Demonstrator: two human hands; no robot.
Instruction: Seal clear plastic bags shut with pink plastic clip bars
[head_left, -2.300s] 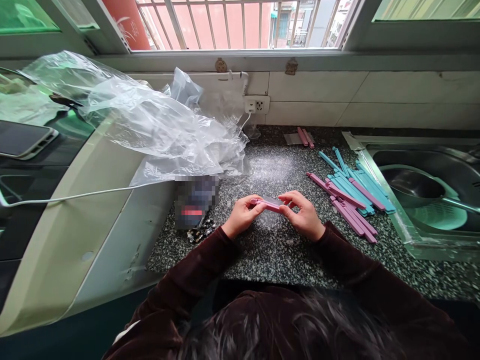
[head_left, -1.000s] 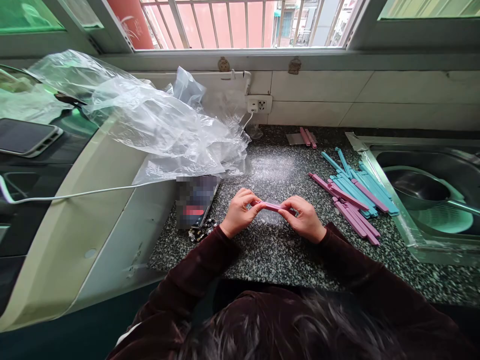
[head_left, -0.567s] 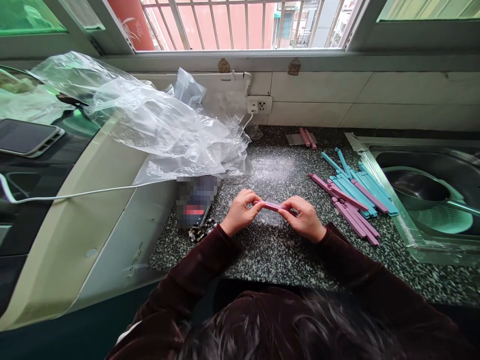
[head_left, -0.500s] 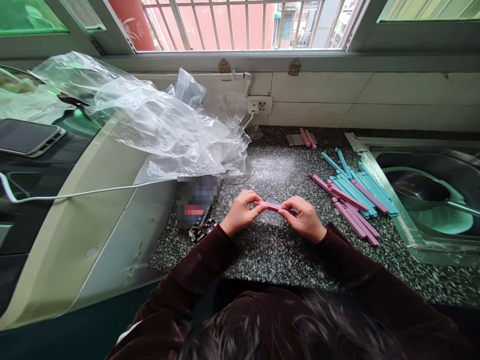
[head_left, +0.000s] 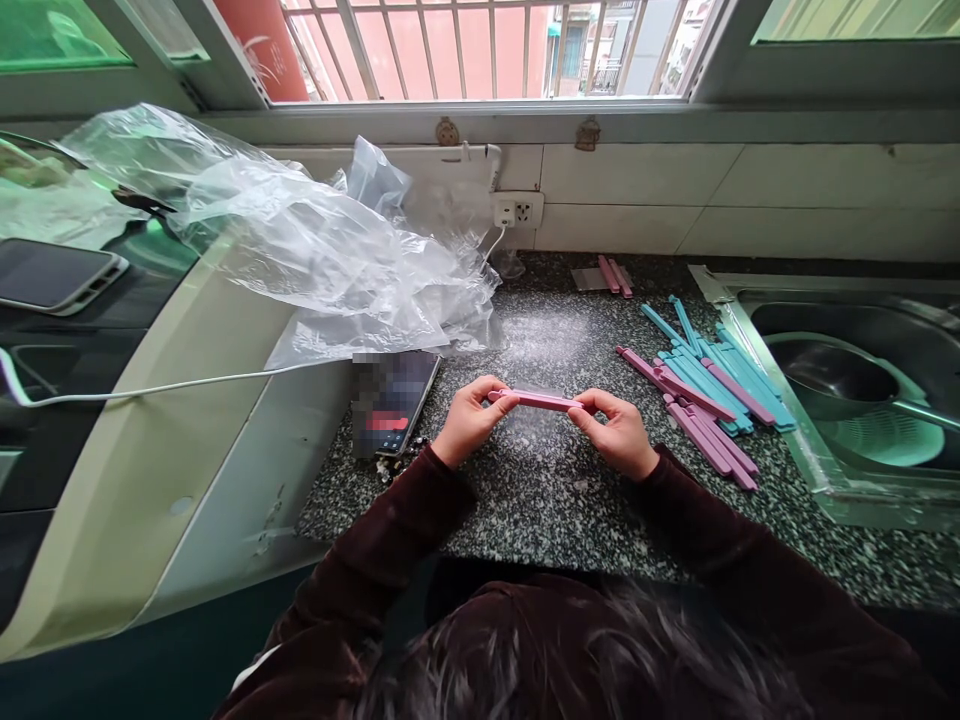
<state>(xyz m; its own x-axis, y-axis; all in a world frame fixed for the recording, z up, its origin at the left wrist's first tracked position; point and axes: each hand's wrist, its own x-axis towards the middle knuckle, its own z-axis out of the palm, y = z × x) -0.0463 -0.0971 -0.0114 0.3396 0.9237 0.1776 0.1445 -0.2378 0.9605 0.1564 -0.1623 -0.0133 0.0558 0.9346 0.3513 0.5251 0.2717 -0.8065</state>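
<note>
The person's left hand (head_left: 471, 420) and right hand (head_left: 618, 432) pinched opposite ends of 1 slim pink plastic strip (head_left: 541, 401).

The clip (head_left: 536, 401) is pink, the countertop (head_left: 525, 510) speckled

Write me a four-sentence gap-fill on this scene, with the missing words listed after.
1. The left hand and right hand together hold one slim ____ plastic strip.
2. The pile of turquoise and pink plastic strips lies to the ____ of both hands.
3. The crumpled clear plastic bag lies to the ____ of the white wall socket.
4. Near the tiled wall, ____ short pink pieces lie side by side.

Missing words: pink; right; left; two.
</note>
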